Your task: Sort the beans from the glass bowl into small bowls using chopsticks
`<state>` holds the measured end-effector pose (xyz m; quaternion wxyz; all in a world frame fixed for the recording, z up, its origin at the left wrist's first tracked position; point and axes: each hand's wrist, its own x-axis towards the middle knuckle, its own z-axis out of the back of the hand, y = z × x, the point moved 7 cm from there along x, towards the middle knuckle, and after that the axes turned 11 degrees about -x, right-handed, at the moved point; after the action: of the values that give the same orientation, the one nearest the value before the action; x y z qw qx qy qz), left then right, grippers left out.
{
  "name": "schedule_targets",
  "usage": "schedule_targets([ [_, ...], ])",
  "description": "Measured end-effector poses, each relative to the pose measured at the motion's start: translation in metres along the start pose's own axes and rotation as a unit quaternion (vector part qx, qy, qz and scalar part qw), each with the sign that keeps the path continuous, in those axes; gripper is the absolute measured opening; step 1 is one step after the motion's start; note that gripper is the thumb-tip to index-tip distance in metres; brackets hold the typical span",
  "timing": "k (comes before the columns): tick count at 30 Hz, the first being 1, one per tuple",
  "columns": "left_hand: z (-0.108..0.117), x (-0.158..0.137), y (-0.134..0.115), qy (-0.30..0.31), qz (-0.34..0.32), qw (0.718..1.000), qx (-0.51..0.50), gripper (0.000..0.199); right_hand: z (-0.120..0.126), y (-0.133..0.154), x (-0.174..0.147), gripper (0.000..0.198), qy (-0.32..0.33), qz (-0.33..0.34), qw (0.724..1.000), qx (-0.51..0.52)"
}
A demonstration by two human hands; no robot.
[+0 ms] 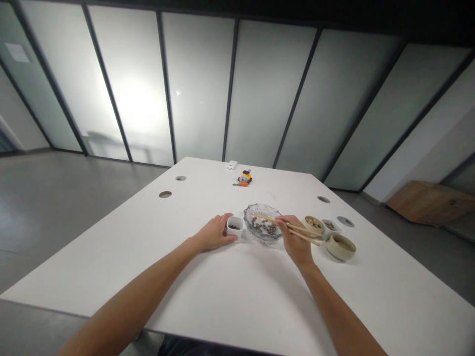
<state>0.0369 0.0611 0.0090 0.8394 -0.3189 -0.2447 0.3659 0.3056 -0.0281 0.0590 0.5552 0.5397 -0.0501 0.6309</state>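
My left hand (pixel 217 232) is wrapped around the side of a small white cup (pixel 239 234) with dark bits inside. The cup stands on the white table beside a clear glass bowl (pixel 262 237). Small brown pieces lie scattered across the bottom of that bowl. A pair of wooden chopsticks (pixel 302 237) is gripped in my right hand (pixel 295 242). Their tips reach over the glass bowl, and the thick ends point to the right. Whether anything is between the tips is too small to tell.
Right of my right hand stand a beige bowl (pixel 312 222) of tan pieces, a small white dish (pixel 330 226) and another beige bowl (pixel 341 252). Farther back on the table (pixel 196 198) are a colourful toy (pixel 245 176), an orange carrot-shaped piece (pixel 242 184) and a white box (pixel 232 164).
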Motion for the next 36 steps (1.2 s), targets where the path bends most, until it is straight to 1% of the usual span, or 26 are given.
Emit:
schedule_targets([
  [5, -0.001, 0.001, 0.003, 0.001, -0.008, 1.000, 0.000, 0.070, -0.011, -0.013, -0.003, 0.059, 0.024, 0.023, 0.999, -0.016],
  [10, -0.002, 0.001, 0.004, -0.003, -0.001, 1.000, 0.004, 0.070, -0.017, -0.017, -0.006, 0.058, 0.021, 0.017, 1.000, -0.007],
  [18, -0.004, 0.003, 0.007, -0.005, 0.013, 1.000, 0.009, 0.074, -0.015, -0.018, -0.006, 0.057, 0.020, 0.020, 0.999, -0.018],
  [24, -0.004, 0.003, 0.007, -0.004, 0.011, 1.000, 0.010, 0.071, -0.013, -0.020, -0.006, 0.058, 0.008, 0.019, 0.999, -0.024],
  [30, -0.004, 0.002, 0.007, -0.008, 0.015, 1.000, 0.008, 0.072, -0.015, -0.022, -0.006, 0.058, 0.020, 0.016, 0.999, -0.020],
  [36, -0.003, 0.003, 0.004, 0.000, 0.018, 1.000, 0.016, 0.069, -0.014, -0.019, -0.007, 0.054, 0.020, 0.036, 0.999, -0.030],
])
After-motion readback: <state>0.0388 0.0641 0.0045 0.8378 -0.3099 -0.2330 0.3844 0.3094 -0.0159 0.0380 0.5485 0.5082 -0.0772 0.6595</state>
